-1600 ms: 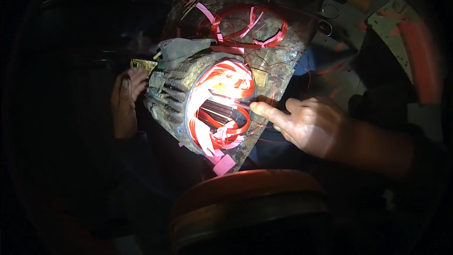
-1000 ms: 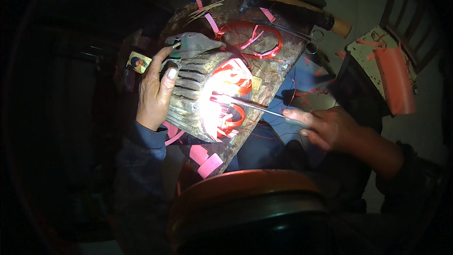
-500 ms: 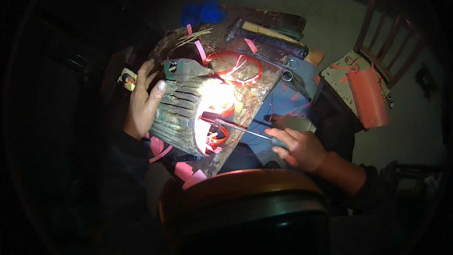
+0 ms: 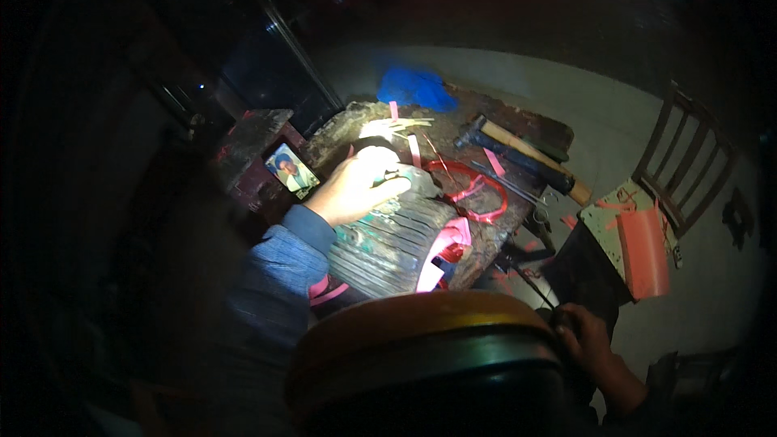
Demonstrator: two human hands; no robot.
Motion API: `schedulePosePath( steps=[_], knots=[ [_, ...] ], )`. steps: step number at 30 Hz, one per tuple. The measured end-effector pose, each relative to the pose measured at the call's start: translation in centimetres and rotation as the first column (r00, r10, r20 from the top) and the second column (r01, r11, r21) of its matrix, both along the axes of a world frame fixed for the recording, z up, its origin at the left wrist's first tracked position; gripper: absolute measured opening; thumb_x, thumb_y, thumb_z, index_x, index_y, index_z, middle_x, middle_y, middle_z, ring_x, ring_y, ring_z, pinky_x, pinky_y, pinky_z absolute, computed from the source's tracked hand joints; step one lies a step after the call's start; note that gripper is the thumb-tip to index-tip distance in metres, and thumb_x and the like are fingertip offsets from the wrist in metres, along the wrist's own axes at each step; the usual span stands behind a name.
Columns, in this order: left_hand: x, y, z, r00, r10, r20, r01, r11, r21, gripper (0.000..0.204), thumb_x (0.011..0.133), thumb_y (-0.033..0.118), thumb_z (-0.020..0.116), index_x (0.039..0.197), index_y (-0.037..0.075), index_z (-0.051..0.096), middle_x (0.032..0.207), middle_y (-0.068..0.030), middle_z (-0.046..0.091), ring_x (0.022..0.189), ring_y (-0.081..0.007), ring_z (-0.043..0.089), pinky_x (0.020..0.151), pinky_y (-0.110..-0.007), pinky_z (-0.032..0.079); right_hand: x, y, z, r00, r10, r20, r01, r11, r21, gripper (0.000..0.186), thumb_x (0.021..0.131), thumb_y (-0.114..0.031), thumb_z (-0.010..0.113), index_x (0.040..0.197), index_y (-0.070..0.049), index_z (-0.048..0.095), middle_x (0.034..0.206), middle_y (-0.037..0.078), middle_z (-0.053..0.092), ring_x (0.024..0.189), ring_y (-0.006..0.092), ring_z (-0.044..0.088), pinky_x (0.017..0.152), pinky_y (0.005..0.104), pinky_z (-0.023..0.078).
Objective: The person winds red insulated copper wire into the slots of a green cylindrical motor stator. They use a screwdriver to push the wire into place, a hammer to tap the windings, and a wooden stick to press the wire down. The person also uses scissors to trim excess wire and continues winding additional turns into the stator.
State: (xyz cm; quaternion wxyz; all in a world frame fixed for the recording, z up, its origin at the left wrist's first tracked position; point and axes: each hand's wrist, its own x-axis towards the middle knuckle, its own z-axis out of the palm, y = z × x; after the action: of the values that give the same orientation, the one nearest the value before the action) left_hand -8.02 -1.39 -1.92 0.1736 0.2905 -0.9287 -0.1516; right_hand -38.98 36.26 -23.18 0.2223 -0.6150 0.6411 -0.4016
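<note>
My left hand (image 4: 356,186) reaches over the far left end of a grey, deeply grooved block (image 4: 396,243) with worn green paint. Its thumb is stretched out apart from the fingers, which are washed out by glare. I see nothing held in it. A dark rounded thing (image 4: 377,144) lies just beyond the fingertips. At the lower right, away from the block, my right hand (image 4: 587,336) is closed round the dark handle of a long thin metal tool (image 4: 534,285). The tool's tip is hard to make out. Pink strip material (image 4: 453,235) sits at the block's right end.
On the worn wooden bench lie a red coil (image 4: 503,209), a hammer (image 4: 526,154), thin pale sticks (image 4: 413,123) and a blue bag-like bundle (image 4: 417,86). A phone (image 4: 291,170) leans left of my hand. A chair (image 4: 680,162) holds a curved pink sheet (image 4: 643,251).
My left hand has moved from the block's left side to its far end. My right hand has drawn the thin tool away from the block's right end, down and right. The view has shifted.
</note>
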Motion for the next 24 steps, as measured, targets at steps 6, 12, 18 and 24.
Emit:
schedulePosePath(
  steps=[6, 12, 18, 24],
  knots=[
    [-0.4, -0.9, 0.3, 1.0, -0.023, 0.001, 0.023, 0.995, -0.094, 0.048, 0.097, 0.044, 0.079, 0.109, -0.002, 0.078, 0.098, -0.02, 0.078, 0.089, -0.035, 0.076, 0.087, -0.045, 0.058, 2.3, -2.8, 3.2, 0.998, 0.067, 0.021, -0.062, 0.984, -0.166, 0.042, 0.098, -0.01, 0.076, 0.137, -0.002, 0.061, 0.107, 0.022, 0.077, 0.09, 0.0336, 0.079, 0.076, 0.0405, 0.062],
    [-0.4, -1.8, 0.2, 0.998, 0.055, 0.018, -0.051, 0.984, -0.172, 0.058, 0.09, 0.055, 0.083, 0.098, -0.002, 0.081, 0.089, -0.0207, 0.078, 0.083, -0.0342, 0.076, 0.082, -0.044, 0.059, 4.6, -5.0, 4.4, 0.995, 0.101, 0.027, -0.089, 0.955, -0.282, 0.041, 0.099, -0.009, 0.074, 0.138, -0.002, 0.062, 0.101, 0.02, 0.076, 0.085, 0.0294, 0.079, 0.075, 0.0393, 0.061],
    [0.6, -1.5, 0.2, 0.964, 0.247, 0.097, -0.219, 0.948, -0.23, 0.061, 0.089, 0.053, 0.082, 0.096, -0.007, 0.082, 0.082, -0.0262, 0.076, 0.077, -0.0369, 0.077, 0.077, -0.045, 0.059, 3.5, -4.2, 3.2, 1.0, 0.001, -0.016, -0.005, 0.97, -0.242, 0.041, 0.099, -0.015, 0.073, 0.136, 0.0, 0.063, 0.101, 0.021, 0.075, 0.085, 0.0325, 0.078, 0.076, 0.0411, 0.06],
    [2.8, -0.3, 0.8, 0.877, 0.473, 0.082, -0.434, 0.855, -0.283, 0.074, 0.091, 0.063, 0.077, 0.082, -0.01, 0.078, 0.068, -0.0288, 0.069, 0.066, -0.0391, 0.074, 0.069, -0.049, 0.059, 2.7, -3.2, 3.5, 0.995, -0.09, 0.035, 0.095, 0.976, -0.198, 0.041, 0.099, -0.012, 0.066, 0.139, 0.001, 0.062, 0.118, 0.023, 0.071, 0.097, 0.0284, 0.074, 0.085, 0.0376, 0.058]
  ],
)
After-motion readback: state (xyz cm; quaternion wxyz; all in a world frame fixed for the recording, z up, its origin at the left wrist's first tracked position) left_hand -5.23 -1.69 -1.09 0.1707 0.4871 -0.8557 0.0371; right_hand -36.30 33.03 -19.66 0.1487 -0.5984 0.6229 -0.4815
